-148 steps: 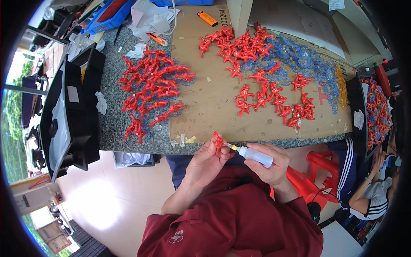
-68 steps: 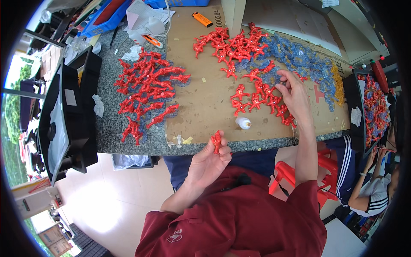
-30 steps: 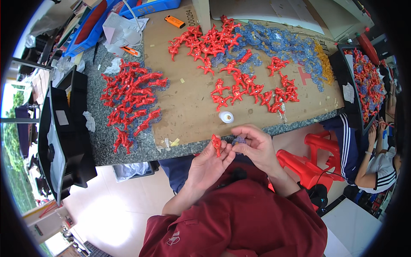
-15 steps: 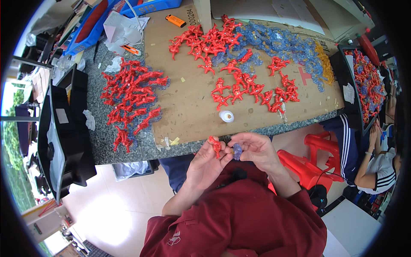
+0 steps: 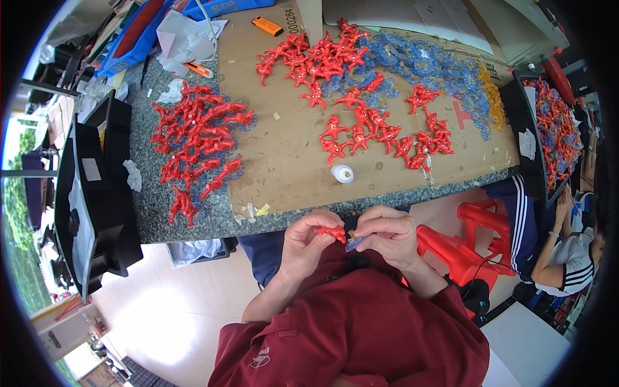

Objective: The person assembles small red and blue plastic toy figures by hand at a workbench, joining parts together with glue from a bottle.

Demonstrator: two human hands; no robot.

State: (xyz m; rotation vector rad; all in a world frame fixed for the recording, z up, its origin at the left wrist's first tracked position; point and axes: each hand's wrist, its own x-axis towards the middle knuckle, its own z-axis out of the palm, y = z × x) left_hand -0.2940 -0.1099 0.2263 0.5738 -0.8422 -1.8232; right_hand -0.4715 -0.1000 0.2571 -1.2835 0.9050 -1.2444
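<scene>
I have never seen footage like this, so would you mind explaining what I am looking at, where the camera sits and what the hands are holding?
There is no machine here: a person works with two bare hands. The single picture comes from a wide fisheye camera worn on the person's head, looking down, so straight edges bend near the rim. The left hand pinches a small red plastic piece; the right hand holds a small clear bluish piece against it, close to the body, in front of the table. On a cardboard sheet lie many more red pieces, a heap of bluish ones and a small white glue bottle. Another red pile lies to the left. A second person sits at the right.
</scene>
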